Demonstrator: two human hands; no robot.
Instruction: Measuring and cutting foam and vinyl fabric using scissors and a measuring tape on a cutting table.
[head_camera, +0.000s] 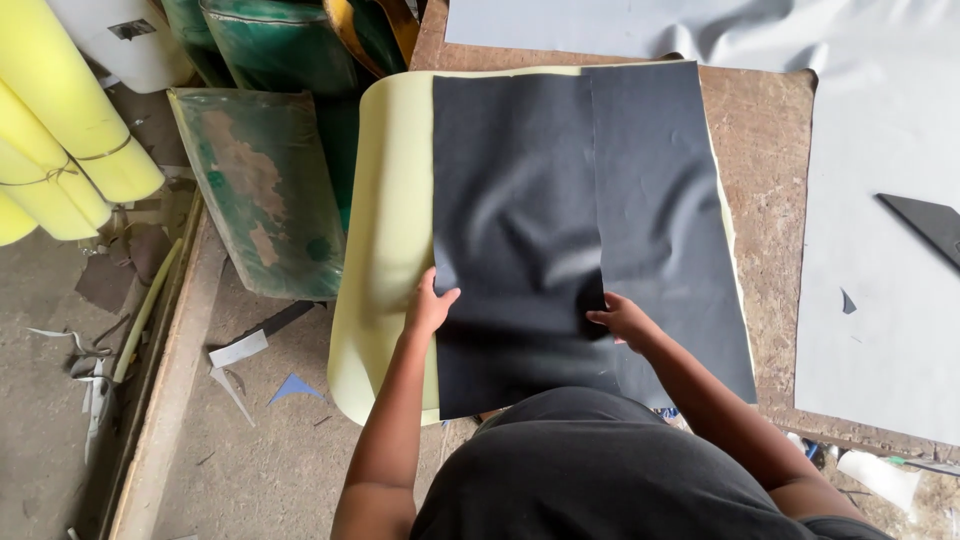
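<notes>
The left hand lies at the left edge of a dark fabric panel, its fingers curled over that edge with the thumb on top, pinching it lightly; the right hand rests flat on the same panel at about 4 o'clock from its middle, fingers spread and gripping nothing, pressing down near the seam where a second dark panel overlaps or abuts, I cannot tell which. Both panels lie on a pale yellow foam sheet, which hangs off the worn wooden desk at 9 o'clock and curls downward. The likely trouble, as I judge it: the unsupported foam may sag further and drag the fabric askew; the wrinkles visible mid-panel could get locked in; a tug from the left hand could open a gap at the seam. Grey sheet material covers the desk at 3 o'clock, well apart; yellow foam rolls stand at 10 o'clock beside green covered cushions; offcuts litter the floor.
</notes>
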